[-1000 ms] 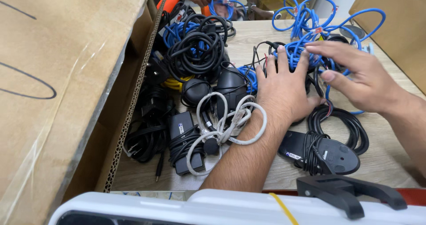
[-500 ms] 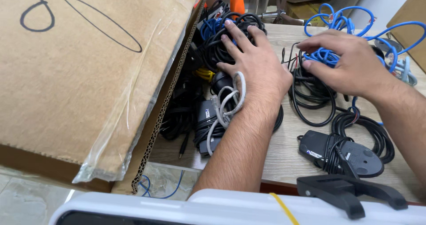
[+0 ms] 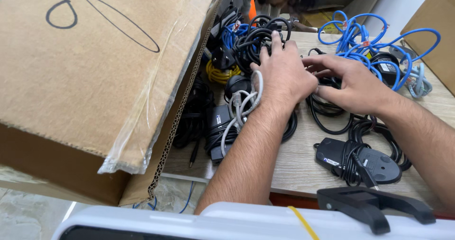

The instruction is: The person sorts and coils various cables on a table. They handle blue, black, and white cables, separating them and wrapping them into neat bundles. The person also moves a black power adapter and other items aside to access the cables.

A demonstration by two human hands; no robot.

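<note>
Head view, from the left edge: a large cardboard box [image 3: 90, 74] leans over the wooden table [image 3: 308, 169], its flap marked with black pen loops and edged with clear tape. Just right of the box, black cables and a black power adapter [image 3: 219, 126] lie in a heap, with a coiled yellow cable [image 3: 220, 73] above them and a white-grey cable [image 3: 241, 108] looped across the adapter. The white-grey loop touches the wrist of the left hand [image 3: 284, 79]. That hand lies palm down on the pile of black cables [image 3: 253, 38], fingers spread and stretched forward, their tips resting on the coils; it presses on them rather than closing around anything. A few blue cable ends show behind the black coils. Just beside it, the right hand [image 3: 355, 83] lies with its fingers half curled, the fingertips pointing left toward the left hand and touching a black cable; whether it actually grips that cable cannot be told. Below the right forearm, more black cable loops lie flat on the table, and a black oval device [image 3: 374, 166] with a cord wrapped around it sits near the front edge. Farther right and back, a tangle of blue cables [image 3: 374, 41] spreads over the table, beside a second cardboard box [image 3: 438, 27] at the right edge
</note>
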